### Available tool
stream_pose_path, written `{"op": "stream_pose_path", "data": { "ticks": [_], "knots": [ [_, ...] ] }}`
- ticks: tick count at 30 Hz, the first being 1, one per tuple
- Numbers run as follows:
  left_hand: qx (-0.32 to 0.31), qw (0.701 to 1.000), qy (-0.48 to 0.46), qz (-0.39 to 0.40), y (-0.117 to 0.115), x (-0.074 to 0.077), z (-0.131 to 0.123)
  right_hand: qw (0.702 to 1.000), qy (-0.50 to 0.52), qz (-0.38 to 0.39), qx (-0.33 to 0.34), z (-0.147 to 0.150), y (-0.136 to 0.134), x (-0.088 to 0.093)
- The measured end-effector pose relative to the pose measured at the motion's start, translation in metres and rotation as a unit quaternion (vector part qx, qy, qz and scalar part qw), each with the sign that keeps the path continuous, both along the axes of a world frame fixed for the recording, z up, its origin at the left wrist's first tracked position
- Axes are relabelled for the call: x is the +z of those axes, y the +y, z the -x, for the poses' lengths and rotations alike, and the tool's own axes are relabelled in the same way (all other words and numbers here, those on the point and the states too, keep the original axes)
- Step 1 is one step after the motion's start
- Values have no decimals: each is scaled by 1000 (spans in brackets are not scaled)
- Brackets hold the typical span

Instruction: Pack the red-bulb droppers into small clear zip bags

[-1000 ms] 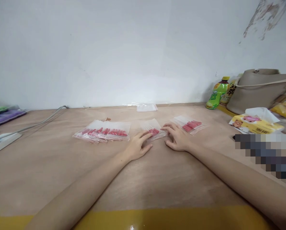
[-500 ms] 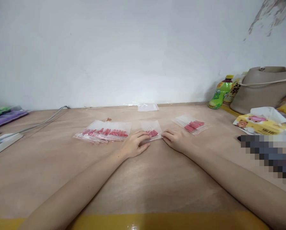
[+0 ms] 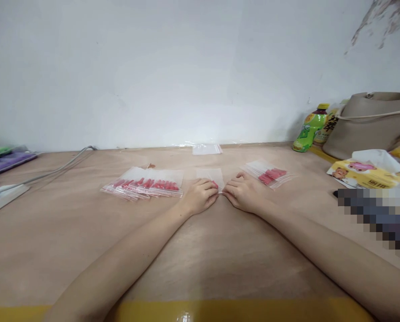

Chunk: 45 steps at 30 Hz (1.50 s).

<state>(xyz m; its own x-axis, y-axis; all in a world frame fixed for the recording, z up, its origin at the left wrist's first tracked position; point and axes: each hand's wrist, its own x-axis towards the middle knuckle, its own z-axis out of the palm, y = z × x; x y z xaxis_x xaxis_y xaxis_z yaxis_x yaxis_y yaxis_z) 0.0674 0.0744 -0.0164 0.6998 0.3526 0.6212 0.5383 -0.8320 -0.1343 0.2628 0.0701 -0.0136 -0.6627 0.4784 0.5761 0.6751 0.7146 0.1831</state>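
Observation:
A clear plastic bag (image 3: 210,173) with red pieces inside lies flat at the middle of the table, partly hidden by my fingers. My left hand (image 3: 201,196) is closed on its near left edge, thumb and fingers together. At its near right corner, my right hand (image 3: 242,192) pinches the edge. To the left, several bags (image 3: 146,182) holding red pieces overlap in a fanned row. More filled bags (image 3: 268,173) lie just beyond my right hand. A stack of flat bags (image 3: 206,149) rests against the wall.
At the right stand a green bottle (image 3: 311,127), a grey-beige handbag (image 3: 364,125) and a yellow tissue pack (image 3: 370,172), with a blurred dark object nearer. At the left are a grey cable (image 3: 62,167), a white power strip (image 3: 10,199) and purple and green packs (image 3: 8,161).
My left hand has slid right along the bag's near edge, and its thumb and fingers have closed together. My right hand has stayed at the corner, its fingers slightly shifted.

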Motion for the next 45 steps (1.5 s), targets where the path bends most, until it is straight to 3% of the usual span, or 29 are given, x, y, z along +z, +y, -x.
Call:
{"op": "stream_pose_path", "data": {
  "ticks": [11, 19, 29, 37, 42, 45],
  "knots": [
    [-25, 988, 85, -123, 12, 3, -10, 998, 11, -64, 9, 4, -1, -1],
    [-35, 985, 86, -147, 9, 5, 9, 998, 8, -69, 1, -1, -6, 5],
    [9, 990, 97, -105, -14, 14, 57, 999, 10, -46, -6, -3, -10, 7],
    [77, 996, 28, -32, -17, 11, 48, 999, 20, -25, -8, -4, -11, 8],
    [58, 998, -9, 2, -13, 8, 42, 999, 22, 22, 22, -4, -14, 10],
    [36, 999, -34, 16, -11, 7, 42, 993, 61, -2, -97, -16, -7, 8]
  ]
}}
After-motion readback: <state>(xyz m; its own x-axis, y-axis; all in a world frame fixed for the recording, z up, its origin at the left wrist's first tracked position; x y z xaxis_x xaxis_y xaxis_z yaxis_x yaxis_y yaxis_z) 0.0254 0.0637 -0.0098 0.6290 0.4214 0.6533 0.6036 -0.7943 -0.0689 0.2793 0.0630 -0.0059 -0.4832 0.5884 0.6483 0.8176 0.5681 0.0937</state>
